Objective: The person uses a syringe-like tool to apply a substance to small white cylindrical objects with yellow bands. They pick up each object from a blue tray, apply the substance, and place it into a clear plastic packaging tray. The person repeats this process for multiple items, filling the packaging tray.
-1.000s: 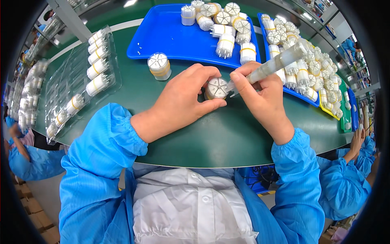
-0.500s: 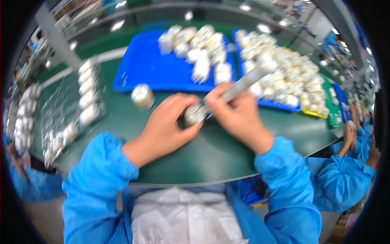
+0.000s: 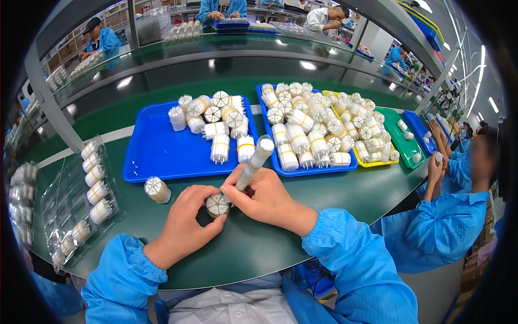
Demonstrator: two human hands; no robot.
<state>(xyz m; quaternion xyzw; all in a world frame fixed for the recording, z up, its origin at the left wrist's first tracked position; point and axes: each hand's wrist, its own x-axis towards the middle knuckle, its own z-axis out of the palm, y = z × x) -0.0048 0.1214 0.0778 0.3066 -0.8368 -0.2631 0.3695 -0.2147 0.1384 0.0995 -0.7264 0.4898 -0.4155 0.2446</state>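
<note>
My left hand [image 3: 186, 224] is closed round a short white cylindrical part [image 3: 217, 205] standing on the green table, its round top split into wedges. In my right hand [image 3: 270, 201] is a thick whitish-grey stick-shaped tool [image 3: 256, 161], held like a pen and tilted. Its lower end meets the right side of the part's top; the very tip is hidden by my fingers. Another white cylinder with a yellowish band [image 3: 157, 189] stands alone to the left of my hands. Beyond them, a blue tray [image 3: 154, 146] holds several such cylinders, some showing metal pins.
A second blue tray [image 3: 302, 173] and a yellow tray [image 3: 377, 163] are heaped with cylinders. Further right are a green tray [image 3: 394, 129] and a co-worker in blue [image 3: 442, 227]. A clear plastic blister tray [image 3: 67, 197] with cylinders lies at the left. A rail [image 3: 216, 55] crosses behind.
The view has tilted up, showing people across the table, and is sharper. My hands sit lower and further left in the picture. Both keep hold of the cylinder and the tool.
</note>
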